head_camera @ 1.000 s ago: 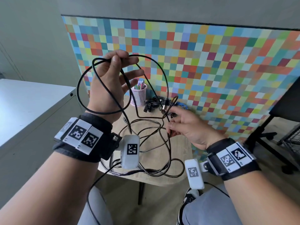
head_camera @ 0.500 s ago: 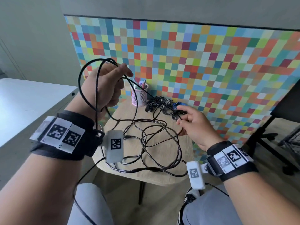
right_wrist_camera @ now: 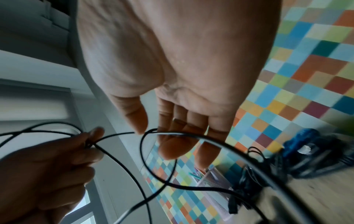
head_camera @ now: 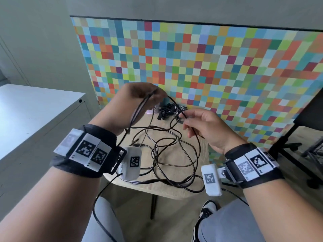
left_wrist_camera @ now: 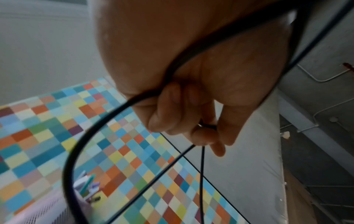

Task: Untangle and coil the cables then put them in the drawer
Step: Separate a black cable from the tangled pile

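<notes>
My left hand [head_camera: 150, 96] is raised over the small wooden table [head_camera: 176, 191] and grips gathered loops of a black cable [head_camera: 138, 110] that hang down past its wrist. In the left wrist view the fingers [left_wrist_camera: 193, 121] curl round the black cable [left_wrist_camera: 73, 157]. My right hand [head_camera: 183, 117] is just to the right and pinches the same cable between thumb and fingers [right_wrist_camera: 168, 145]. From there the cable [right_wrist_camera: 191, 134] runs down into a loose tangle of black cables [head_camera: 167, 154] on the tabletop. No drawer is open in view.
A pink mesh pen cup [head_camera: 153, 110] and a bundle of black and blue cables [head_camera: 170, 110] sit at the table's back, against the colourful checkered panel [head_camera: 209, 67]. A white cabinet [head_camera: 35, 110] stands left. Black furniture legs [head_camera: 286, 144] are on the right.
My left hand came down and right, toward my right hand, and its wide loops have drawn together into a narrow hanging bunch. My right hand rose slightly along the cable.
</notes>
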A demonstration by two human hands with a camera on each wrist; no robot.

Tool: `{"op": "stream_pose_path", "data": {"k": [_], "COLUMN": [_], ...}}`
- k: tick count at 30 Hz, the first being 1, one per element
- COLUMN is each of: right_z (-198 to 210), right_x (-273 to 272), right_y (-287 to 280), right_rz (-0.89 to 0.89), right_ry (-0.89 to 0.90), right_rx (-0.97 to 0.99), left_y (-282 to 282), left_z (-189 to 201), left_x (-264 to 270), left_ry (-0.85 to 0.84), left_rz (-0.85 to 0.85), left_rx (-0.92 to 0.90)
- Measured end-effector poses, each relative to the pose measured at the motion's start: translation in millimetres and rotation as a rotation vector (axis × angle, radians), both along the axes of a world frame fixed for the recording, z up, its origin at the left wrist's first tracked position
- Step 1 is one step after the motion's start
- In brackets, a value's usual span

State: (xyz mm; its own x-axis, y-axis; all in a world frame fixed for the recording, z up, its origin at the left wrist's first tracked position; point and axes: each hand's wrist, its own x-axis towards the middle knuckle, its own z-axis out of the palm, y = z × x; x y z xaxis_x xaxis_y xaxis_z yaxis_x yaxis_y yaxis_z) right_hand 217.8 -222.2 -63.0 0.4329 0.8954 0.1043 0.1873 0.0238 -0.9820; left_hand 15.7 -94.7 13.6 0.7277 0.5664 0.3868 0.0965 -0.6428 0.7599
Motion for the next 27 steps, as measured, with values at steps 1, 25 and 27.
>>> {"op": "stream_pose_path", "data": {"k": [1,25,27], "right_z": [3,6,1], "right_x": [0,21,23], "right_y": [3,-5,-6], "right_rz": [-0.018,-0.122,-0.149], "right_ry": [-0.012,0.164,0.083], "right_rx": [0.009,0.147,0.097], "left_y": [-3,44,47], "left_z": [-2,-76,-82], "left_x": [3,5,4], "left_ry": [-0.013,0.161,0.078], "left_rz": [-0.044,0.146,0.211], "left_rx": [-0.068,-0.235,-0.265]}}
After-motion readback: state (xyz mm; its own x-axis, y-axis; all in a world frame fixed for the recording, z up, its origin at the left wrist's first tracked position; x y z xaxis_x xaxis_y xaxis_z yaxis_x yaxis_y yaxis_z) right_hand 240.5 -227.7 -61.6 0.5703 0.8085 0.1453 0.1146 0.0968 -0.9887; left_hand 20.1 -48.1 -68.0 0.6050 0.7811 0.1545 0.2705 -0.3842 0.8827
